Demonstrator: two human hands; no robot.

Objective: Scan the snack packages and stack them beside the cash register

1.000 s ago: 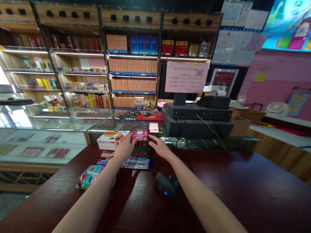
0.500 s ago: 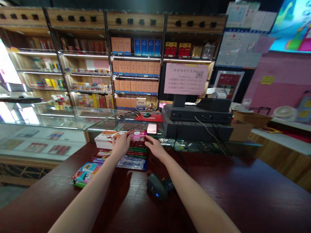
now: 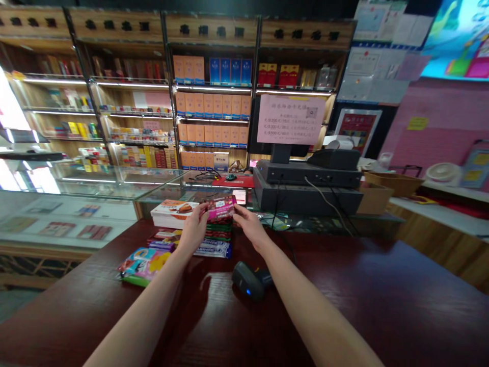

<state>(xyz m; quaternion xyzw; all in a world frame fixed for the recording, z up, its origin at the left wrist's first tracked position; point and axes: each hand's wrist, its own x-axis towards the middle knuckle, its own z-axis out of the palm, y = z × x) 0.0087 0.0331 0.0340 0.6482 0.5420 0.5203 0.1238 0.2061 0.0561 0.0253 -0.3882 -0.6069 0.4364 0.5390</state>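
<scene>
**A:** Where's the pink packet?

**B:** The pink packet (image 3: 220, 208) is between my two hands, just above the stack of packets (image 3: 218, 235), with its face tilted toward my camera. I can't tell if its lower edge touches the stack.

**A:** Grip state?

**B:** My left hand (image 3: 195, 230) has its grip closed on the left edge. My right hand (image 3: 249, 228) has its fingertips closed on the right edge. Both grips are narrow pinches and hold nothing else.

**A:** Why by the edges?

**B:** My read is that an edge hold keeps the printed face uncovered and the packet flat. Two hands also stop it from twisting.

**A:** What's around it?

**B:** The stack sits on the dark wood surface (image 3: 382, 300), up against a white box (image 3: 170, 214) on its left. A blue wrapper (image 3: 212, 248) lies along the near side of the stack. A colourful packet (image 3: 142, 264) lies flat further left, apart from it.

**A:** Scanner?

**B:** The scanner (image 3: 247, 279) lies on the surface between my forearms, close to the right one, with its blue light on. It's probably parked there to stay within reach. The register (image 3: 307, 187) stands behind on the glass case (image 3: 95, 186), well beyond my hands.
</scene>
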